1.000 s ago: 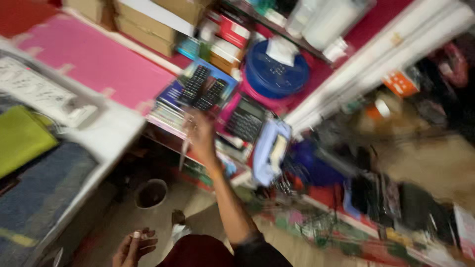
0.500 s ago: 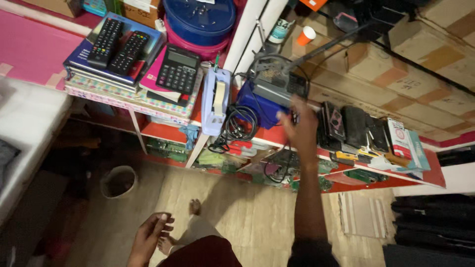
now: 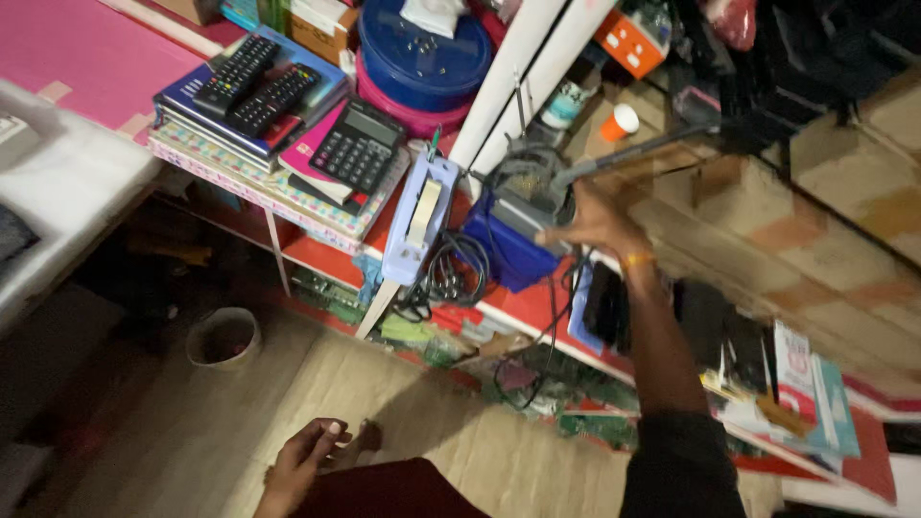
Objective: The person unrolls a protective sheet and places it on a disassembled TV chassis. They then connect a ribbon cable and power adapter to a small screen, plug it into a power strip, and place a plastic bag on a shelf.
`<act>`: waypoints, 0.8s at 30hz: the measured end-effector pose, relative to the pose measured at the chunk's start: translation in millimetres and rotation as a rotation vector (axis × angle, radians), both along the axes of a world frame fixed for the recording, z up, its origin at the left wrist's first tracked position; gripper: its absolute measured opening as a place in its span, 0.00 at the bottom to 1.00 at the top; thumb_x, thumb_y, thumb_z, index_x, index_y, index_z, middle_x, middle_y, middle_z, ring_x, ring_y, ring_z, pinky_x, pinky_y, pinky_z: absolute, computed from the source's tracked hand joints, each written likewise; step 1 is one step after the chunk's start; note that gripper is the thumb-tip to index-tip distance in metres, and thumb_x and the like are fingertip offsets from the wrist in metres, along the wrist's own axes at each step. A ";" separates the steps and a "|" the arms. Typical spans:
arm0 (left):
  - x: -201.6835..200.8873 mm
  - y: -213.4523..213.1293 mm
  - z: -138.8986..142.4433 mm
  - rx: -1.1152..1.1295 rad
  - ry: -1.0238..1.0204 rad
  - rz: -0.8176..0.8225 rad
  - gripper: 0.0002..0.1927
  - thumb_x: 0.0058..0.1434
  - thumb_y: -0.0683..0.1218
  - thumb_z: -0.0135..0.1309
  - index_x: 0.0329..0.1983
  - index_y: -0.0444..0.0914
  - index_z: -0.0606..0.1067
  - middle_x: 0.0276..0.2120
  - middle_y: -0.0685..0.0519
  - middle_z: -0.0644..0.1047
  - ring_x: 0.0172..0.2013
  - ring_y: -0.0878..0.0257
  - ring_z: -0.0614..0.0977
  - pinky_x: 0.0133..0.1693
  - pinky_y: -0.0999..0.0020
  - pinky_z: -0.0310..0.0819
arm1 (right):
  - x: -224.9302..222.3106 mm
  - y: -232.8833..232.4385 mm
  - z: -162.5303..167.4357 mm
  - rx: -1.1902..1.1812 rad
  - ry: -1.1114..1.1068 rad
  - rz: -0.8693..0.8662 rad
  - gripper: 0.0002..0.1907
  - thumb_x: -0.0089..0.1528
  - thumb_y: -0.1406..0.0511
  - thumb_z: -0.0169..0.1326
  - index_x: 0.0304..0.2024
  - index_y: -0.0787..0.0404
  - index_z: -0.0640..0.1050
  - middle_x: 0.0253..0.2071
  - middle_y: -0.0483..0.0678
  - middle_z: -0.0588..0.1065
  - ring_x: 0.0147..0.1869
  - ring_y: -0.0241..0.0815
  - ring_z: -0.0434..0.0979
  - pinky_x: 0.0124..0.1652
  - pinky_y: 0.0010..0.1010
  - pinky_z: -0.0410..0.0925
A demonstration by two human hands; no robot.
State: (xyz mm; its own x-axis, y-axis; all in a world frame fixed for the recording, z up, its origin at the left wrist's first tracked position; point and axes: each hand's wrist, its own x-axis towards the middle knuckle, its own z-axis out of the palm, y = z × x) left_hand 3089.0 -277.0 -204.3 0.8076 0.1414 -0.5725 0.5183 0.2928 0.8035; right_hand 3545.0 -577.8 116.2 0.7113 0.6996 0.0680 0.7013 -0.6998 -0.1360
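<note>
Right hand (image 3: pixel 597 223) raised, fingers spread, arm outstretched, left hand (image 3: pixel 299 459) low, loosely curled

Grey boxy device (image 3: pixel 526 187) on red shelf, atop blue box, cables trailing.

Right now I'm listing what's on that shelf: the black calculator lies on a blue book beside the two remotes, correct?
Not quite. In the head view the black calculator lies on a pink book, not a blue one. It does sit beside the two remotes, which rest on the blue book.
</note>
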 end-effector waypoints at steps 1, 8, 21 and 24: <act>9.7 -2.6 -1.5 0.004 -0.040 0.009 0.21 0.66 0.56 0.49 0.49 0.36 0.80 0.39 0.49 0.86 0.37 0.61 0.84 0.41 0.64 0.79 | 4.9 1.5 1.7 0.010 -0.011 0.046 0.68 0.39 0.38 0.71 0.68 0.72 0.63 0.66 0.71 0.63 0.72 0.68 0.59 0.64 0.52 0.57; 43.1 -41.2 14.8 -0.061 -0.273 0.078 0.18 0.69 0.52 0.49 0.45 0.33 0.78 0.34 0.51 0.82 0.33 0.65 0.81 0.37 0.67 0.77 | -6.0 5.0 -2.0 -0.005 -0.038 -0.165 0.57 0.42 0.43 0.72 0.65 0.65 0.68 0.62 0.64 0.71 0.64 0.65 0.71 0.60 0.50 0.65; 67.7 -60.0 87.7 -0.033 -0.053 0.156 0.21 0.62 0.51 0.56 0.56 0.39 0.73 0.32 0.48 0.76 0.22 0.58 0.75 0.25 0.63 0.69 | -141.4 -9.1 99.6 0.266 -0.131 0.029 0.42 0.39 0.52 0.74 0.51 0.62 0.76 0.47 0.57 0.79 0.49 0.57 0.80 0.50 0.46 0.72; 60.8 -46.6 96.7 0.136 -0.471 0.293 0.33 0.61 0.52 0.61 0.67 0.39 0.64 0.52 0.45 0.75 0.49 0.62 0.78 0.45 0.67 0.79 | -183.9 16.6 126.5 0.213 0.114 0.150 0.33 0.43 0.55 0.70 0.51 0.55 0.79 0.48 0.50 0.82 0.52 0.50 0.84 0.52 0.41 0.74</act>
